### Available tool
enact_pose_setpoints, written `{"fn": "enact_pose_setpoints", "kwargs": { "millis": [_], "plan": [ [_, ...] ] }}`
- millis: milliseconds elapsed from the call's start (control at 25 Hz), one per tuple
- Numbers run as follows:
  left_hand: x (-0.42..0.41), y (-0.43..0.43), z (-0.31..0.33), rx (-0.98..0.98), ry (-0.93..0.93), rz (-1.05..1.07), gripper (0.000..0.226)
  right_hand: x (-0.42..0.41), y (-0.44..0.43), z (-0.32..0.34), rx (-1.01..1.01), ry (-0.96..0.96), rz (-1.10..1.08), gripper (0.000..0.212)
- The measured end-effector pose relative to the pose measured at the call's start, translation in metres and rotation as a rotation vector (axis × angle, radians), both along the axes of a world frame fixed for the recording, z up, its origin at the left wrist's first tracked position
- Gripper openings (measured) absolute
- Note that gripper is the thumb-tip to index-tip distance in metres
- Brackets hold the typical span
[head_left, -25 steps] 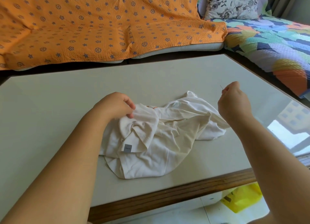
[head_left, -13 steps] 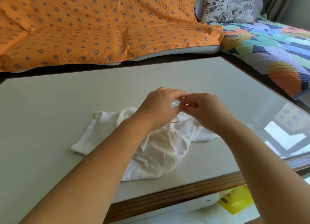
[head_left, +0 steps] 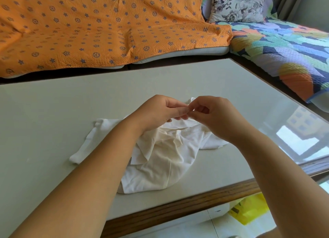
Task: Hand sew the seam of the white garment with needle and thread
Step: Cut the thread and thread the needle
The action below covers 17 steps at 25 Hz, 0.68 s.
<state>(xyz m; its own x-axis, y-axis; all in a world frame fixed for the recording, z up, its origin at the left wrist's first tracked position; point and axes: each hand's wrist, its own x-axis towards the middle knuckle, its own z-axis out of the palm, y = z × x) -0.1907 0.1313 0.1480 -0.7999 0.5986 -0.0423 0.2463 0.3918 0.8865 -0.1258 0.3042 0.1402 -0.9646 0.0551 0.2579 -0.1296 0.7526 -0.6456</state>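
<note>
— Where's the white garment (head_left: 160, 159)?
— Crumpled on the grey table (head_left: 62, 116) near its front edge. It stretches mostly left to right, with one narrow end pointing left.
— And the hands?
— The left hand (head_left: 158, 111) pinches a raised fold. The right hand (head_left: 215, 118) is curled, its fingertips meeting the left's. I can't tell what it holds.

Domestic living room. Beyond the left hand (head_left: 160, 111) and right hand (head_left: 213, 116), a sofa (head_left: 204, 52) runs along the far side, draped in an orange quilted cover (head_left: 99, 29) printed with blue stars and wheels. To the right of the right hand, an adjoining seat carries a multicoloured quilt (head_left: 284, 50) and a floral cushion (head_left: 236, 9). Under both hands stands a low table (head_left: 53, 122) with a pale glossy top and wooden edge. Below the right forearm, a yellow plastic bag (head_left: 249, 211) lies on a tiled floor (head_left: 187, 225).
</note>
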Motion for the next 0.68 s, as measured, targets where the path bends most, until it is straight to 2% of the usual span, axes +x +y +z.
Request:
{"fn": "enact_pose_setpoints", "kwargs": {
  "millis": [240,360,480,680],
  "plan": [
    [0.001,0.0,-0.004,-0.023,0.015,0.02,0.014,0.001,-0.002,0.005,-0.052,0.02,0.009,0.013],
    [0.0,0.0,-0.006,0.009,0.004,0.033,0.012,0.0,-0.004,0.009,-0.306,-0.027,-0.021,0.007],
    [-0.005,-0.001,-0.009,0.06,-0.03,0.116,0.006,0.0,0.0,0.013,-0.568,-0.101,-0.127,0.023],
    [-0.008,-0.006,-0.011,0.153,-0.135,0.137,0.007,0.0,0.005,0.011,-0.711,-0.142,-0.161,0.036]
  ]
}}
